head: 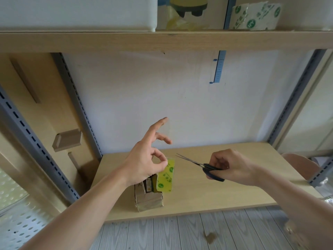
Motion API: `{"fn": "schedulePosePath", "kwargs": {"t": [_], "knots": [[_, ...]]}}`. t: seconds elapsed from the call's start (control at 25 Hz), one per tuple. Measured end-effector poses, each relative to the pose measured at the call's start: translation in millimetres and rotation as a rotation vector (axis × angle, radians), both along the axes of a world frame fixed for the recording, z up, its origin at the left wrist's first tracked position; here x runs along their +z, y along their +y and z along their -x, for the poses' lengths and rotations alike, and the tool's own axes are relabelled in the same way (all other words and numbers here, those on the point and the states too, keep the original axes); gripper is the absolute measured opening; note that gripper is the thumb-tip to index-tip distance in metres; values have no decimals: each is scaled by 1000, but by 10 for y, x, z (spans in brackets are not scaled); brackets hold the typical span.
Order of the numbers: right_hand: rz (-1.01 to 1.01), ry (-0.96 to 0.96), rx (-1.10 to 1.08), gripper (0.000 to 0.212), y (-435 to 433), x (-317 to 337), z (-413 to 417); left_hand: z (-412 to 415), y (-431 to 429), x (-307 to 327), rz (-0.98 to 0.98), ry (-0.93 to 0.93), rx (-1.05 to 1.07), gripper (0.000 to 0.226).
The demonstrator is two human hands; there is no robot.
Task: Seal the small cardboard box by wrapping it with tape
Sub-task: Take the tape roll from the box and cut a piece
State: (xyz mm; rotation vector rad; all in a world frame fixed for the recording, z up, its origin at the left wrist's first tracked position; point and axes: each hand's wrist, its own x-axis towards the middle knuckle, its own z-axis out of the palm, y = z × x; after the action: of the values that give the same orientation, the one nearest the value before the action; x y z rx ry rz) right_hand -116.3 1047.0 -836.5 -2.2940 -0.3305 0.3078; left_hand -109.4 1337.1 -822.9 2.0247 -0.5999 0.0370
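The left hand (144,159) is pinching the top of a yellow-green tape strip (166,177) between thumb and finger, other fingers spreading toward 1 o'clock. The strip is hanging onto the small cardboard box (149,200), sitting on the wooden shelf (225,192) at 6 o'clock from that hand. The right hand (228,165) is gripping scissors (204,166) (blades nearly together) at 3 o'clock of the strip.

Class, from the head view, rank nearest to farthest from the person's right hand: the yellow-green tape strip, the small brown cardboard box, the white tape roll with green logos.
1. Yellow-green tape strip, just left of the right hand.
2. Small brown cardboard box, lower left, below the strip.
3. White tape roll with green logos, high on the upper shelf.
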Motion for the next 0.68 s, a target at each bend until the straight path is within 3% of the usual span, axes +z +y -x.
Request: {"fn": "schedulePosePath", "kwargs": {"t": [0.08, 0.2, 0.28, 0.52, 0.68], "knots": [[61, 29, -135, 22, -98, -270, -99, -14, 0, -21, -10, -5, 14, 105], [358, 80, -284, 35, -129, -830, -209, -54, -8, -52, -31, -2, 41, 105], [511, 112, -232, 31, -34, -1136, -237, -88, -25, -87, -44, 7, 42, 105], [687, 90, -125, 16, 313, -1403, -436, -196, -93, -261, -48, 48, 32, 103], [767, 157, -142, 19, 420, -1629, -562, -261, -155, -439, -43, 44, 47, 103]]}}
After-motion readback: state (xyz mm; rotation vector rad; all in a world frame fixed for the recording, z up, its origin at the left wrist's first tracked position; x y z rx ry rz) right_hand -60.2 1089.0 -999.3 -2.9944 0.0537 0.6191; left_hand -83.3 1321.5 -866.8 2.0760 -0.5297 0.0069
